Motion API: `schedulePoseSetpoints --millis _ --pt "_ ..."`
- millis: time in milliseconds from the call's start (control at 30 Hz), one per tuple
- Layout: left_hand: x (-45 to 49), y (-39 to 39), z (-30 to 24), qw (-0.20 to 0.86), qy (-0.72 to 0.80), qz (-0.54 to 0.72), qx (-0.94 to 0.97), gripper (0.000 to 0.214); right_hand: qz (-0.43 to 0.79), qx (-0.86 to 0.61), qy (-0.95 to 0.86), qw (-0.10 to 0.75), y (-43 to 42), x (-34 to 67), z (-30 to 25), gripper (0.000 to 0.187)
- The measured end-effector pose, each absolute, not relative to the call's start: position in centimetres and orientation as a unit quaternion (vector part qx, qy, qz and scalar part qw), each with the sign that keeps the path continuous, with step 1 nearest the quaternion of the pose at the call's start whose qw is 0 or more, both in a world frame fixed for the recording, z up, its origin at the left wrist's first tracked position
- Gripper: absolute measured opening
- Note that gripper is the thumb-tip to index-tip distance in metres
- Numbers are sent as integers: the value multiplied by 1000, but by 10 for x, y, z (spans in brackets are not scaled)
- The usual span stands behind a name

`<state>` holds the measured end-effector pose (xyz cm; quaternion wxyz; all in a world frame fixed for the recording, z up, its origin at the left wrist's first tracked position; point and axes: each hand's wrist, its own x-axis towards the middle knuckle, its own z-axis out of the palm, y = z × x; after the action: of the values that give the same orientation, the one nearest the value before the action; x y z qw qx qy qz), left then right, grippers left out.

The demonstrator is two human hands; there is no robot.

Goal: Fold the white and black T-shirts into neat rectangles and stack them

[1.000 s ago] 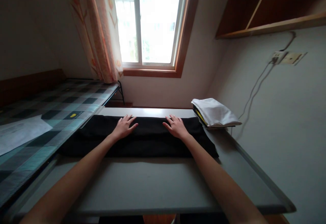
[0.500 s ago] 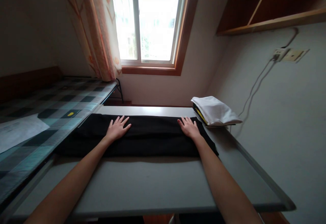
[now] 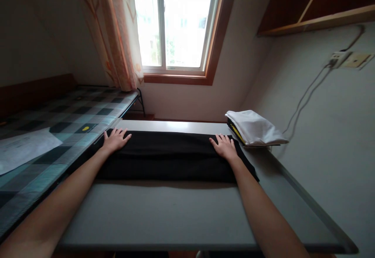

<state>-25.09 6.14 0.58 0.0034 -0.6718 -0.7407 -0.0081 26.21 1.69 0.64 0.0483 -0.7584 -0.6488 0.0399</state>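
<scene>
A long folded black cloth (image 3: 170,158) lies across the grey table (image 3: 175,215). My left hand (image 3: 115,140) rests flat on the cloth's left end, fingers spread and open. Flat on the cloth's right end lies my right hand (image 3: 225,147), also open with fingers apart. Neither hand grips the fabric. Both forearms reach over the bare near part of the table.
A folded white cloth (image 3: 255,128) tops a small stack with black and yellow layers at the table's far right. A bed with a checked cover (image 3: 52,133) and a white sheet of paper (image 3: 23,148) adjoins on the left. Window, curtain, wall shelf and socket stand beyond.
Both hands have slid outward along the black cloth, the left toward its left end, the right toward its right end. The view has shifted slightly.
</scene>
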Motion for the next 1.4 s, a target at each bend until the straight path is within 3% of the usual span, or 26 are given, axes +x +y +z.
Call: schedulePoseSetpoints --millis 167,300,467,700,900,1167,1400 --pt "-283 68 23 66 -739 22 -670 55 -15 -765 -637 94 15 262 5 59" --pt "-300 69 41 110 -735 32 -669 47 -59 -760 -642 77 16 263 6 52" --pt "-319 70 55 33 -735 -20 -677 34 -68 -749 -659 5 32 280 17 54" --pt "-326 65 56 -11 -740 -87 -667 31 -56 -708 -701 -57 54 304 43 32" --pt "-320 68 54 23 -752 -133 -645 32 -99 -711 -694 -57 58 297 43 36" --pt "-316 86 64 92 -756 -182 -621 31 -192 -730 -655 46 83 278 45 38" --pt "-315 106 47 35 -807 -125 -577 32 -190 -733 -653 25 98 272 29 40"
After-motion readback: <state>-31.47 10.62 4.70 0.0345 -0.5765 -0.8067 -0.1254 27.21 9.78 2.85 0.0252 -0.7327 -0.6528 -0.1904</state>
